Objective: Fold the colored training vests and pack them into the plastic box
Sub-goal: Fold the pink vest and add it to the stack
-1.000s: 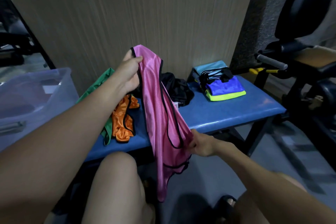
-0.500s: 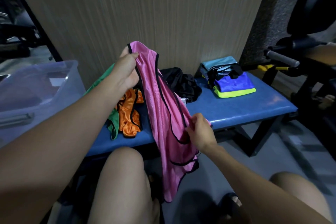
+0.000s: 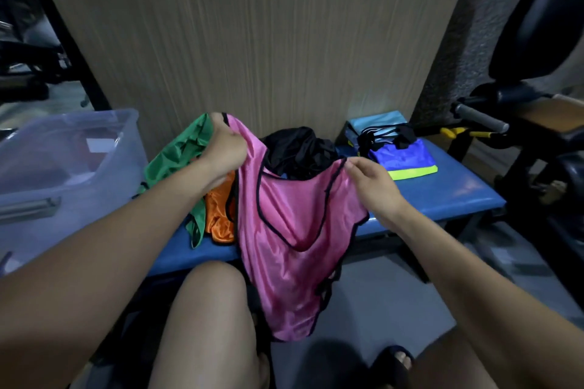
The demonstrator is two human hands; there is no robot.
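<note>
Pink mesh hangs between my two hands: the pink vest (image 3: 284, 230) is spread by its shoulder straps in front of the blue bench (image 3: 442, 196), its lower hem drooping down past my knee toward the floor. My left hand (image 3: 224, 151) has its fingers closed around the left strap, bunching the cloth. My right hand (image 3: 373, 186) pinches the right strap between thumb and fingertips, the other fingers loosely curled.

I judge this to be the opening-out step, getting the vest flat and square before the first fold. Next I would need to bring the two straps together, or lay the vest on a bare stretch of bench, keeping the black-trimmed edges lined up; the fabric looks slippery and will probably slide out of a loose fold.

More waits on the bench: a green vest (image 3: 177, 161) and an orange vest (image 3: 221, 215) lie crumpled on the left, a black bundle (image 3: 300, 148) sits far behind the pink one, and a folded stack (image 3: 401, 158) rests on the right. The plastic box (image 3: 63, 167) stands at the left, just beside the bench.

No brand, label or writing is readable anywhere; a pale patch inside the box is too blurred to tell.
</note>
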